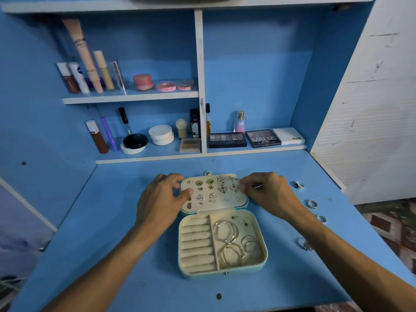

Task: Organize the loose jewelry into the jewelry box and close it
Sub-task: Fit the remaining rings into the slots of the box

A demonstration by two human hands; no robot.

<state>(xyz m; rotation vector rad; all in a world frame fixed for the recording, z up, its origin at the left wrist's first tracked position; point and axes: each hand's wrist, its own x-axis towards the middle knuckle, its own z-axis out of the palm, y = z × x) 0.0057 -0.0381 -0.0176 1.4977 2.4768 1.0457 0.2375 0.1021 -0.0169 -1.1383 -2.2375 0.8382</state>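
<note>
Head view: jewelry box open; left hand fingers grip lid edge; right hand fingers curled, grasp unclear. Judged next: loose rings beyond right fingers.

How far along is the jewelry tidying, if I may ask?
Done: earrings pinned in the lid, hoops in the tray. In hand: the left hand grips the lid, the right hand at its other edge. Left: rings loose on the desk, ring rolls empty, box open.
</note>
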